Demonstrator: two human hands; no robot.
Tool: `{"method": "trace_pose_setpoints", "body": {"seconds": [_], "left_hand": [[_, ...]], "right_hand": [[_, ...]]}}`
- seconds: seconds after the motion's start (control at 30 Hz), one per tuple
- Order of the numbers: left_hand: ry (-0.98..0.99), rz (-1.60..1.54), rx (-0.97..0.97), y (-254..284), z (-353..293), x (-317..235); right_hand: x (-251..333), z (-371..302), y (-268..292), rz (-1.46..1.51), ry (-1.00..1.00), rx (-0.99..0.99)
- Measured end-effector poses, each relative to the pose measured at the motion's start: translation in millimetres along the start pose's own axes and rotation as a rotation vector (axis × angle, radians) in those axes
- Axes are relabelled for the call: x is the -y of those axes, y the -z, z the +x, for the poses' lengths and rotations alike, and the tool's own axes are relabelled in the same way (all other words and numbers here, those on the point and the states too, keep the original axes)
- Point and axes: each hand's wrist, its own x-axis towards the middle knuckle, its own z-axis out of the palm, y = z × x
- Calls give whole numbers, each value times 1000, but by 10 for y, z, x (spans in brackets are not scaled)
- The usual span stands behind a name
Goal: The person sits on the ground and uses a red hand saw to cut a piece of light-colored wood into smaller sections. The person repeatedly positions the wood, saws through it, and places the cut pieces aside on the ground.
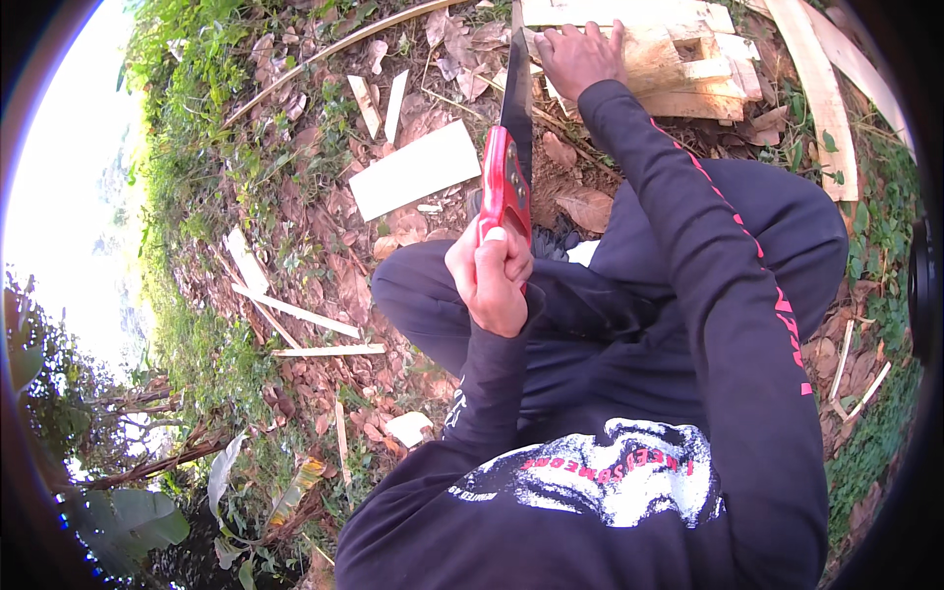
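My left hand is wrapped round the red handle of a handsaw. The saw's dark blade points away from me, passing along the left end of a stack of pale wooden boards. On that stack, just right of the blade, my right hand lies palm down with its fingers spread over the wood. The blade's far end runs up to the top of the view, and whether its teeth touch the wood cannot be made out.
A flat pale board lies on the leafy ground left of the saw, with small offcuts beyond it. Thin strips are scattered further left. Long planks stretch along the far right. My bent legs flank the work.
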Motion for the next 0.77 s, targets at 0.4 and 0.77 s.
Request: {"method": "trace_pose_setpoints", "body": {"seconds": [0.4, 0.77], "left_hand": [[-71, 5, -36, -183, 1152, 541], [-62, -4, -22, 0, 190, 282]], "right_hand": [[136, -6, 140, 123, -51, 90], [84, -84, 99, 159, -35, -25]]}}
